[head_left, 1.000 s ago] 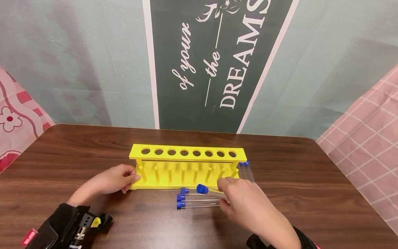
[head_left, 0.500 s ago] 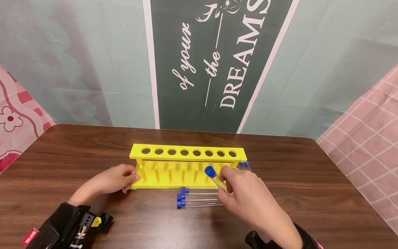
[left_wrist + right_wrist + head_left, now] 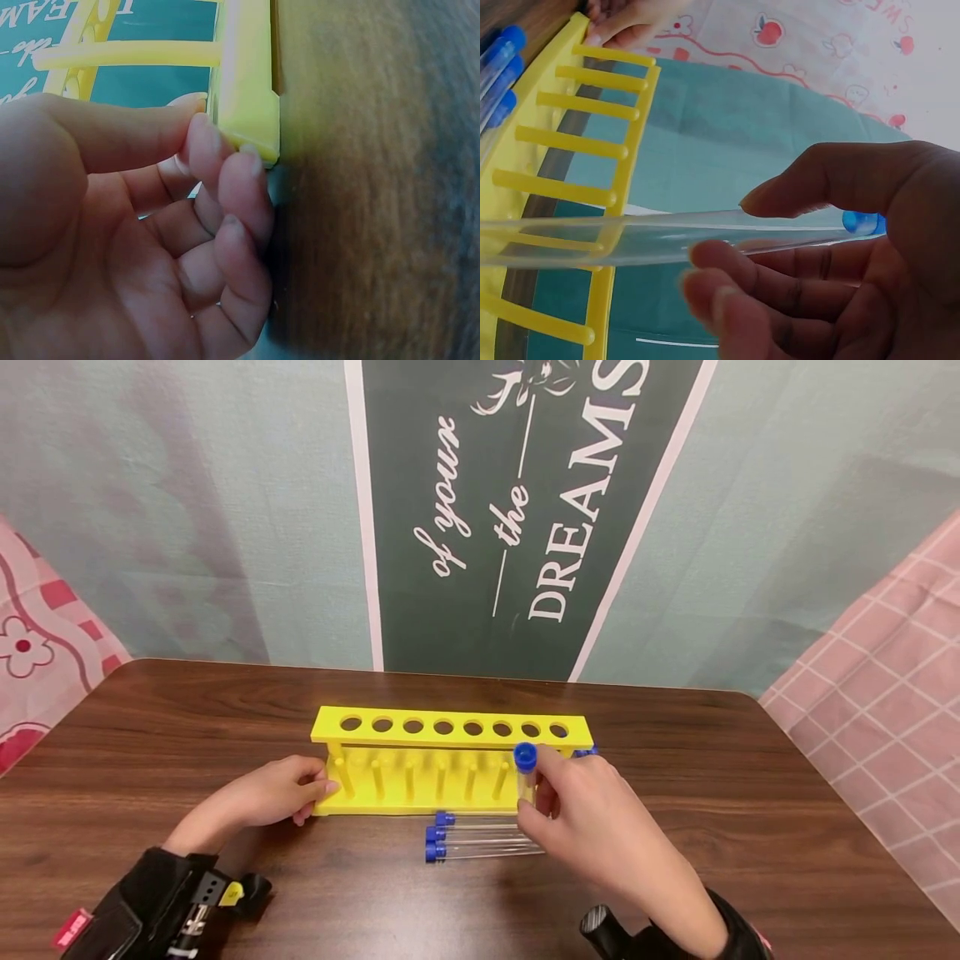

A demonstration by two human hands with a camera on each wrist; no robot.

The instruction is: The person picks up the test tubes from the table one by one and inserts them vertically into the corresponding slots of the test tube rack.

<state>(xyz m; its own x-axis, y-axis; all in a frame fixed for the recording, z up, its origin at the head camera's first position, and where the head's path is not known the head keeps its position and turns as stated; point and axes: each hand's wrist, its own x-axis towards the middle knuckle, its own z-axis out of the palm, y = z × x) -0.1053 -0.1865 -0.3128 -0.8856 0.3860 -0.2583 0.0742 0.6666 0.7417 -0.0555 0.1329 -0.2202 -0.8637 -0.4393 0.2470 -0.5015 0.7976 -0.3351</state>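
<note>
A yellow test tube rack (image 3: 390,802) with a row of holes along its top bar and pegs on its base stands on the table. My left hand (image 3: 273,793) pinches the left end of its base between thumb and fingers, seen close up in the left wrist view. In front of the rack's right part, my right hand (image 3: 592,810) holds a clear test tube (image 3: 660,236) with a blue cap (image 3: 526,756), upright, thumb on one side and fingers on the other. Three more capped test tubes (image 3: 480,852) lie side by side before the rack.
Behind the rack's right end, blue caps (image 3: 588,752) of other tubes show, mostly hidden by my right hand. The dark wooden table (image 3: 360,902) ends at a hanging cloth (image 3: 480,635) with lettering. A black wrist strap (image 3: 142,902) sits on my left forearm.
My right hand has raised the test tube from lying nearly flat over the others and turned it upright, cap up, in front of the rack. The left hand has stayed at the rack's end.
</note>
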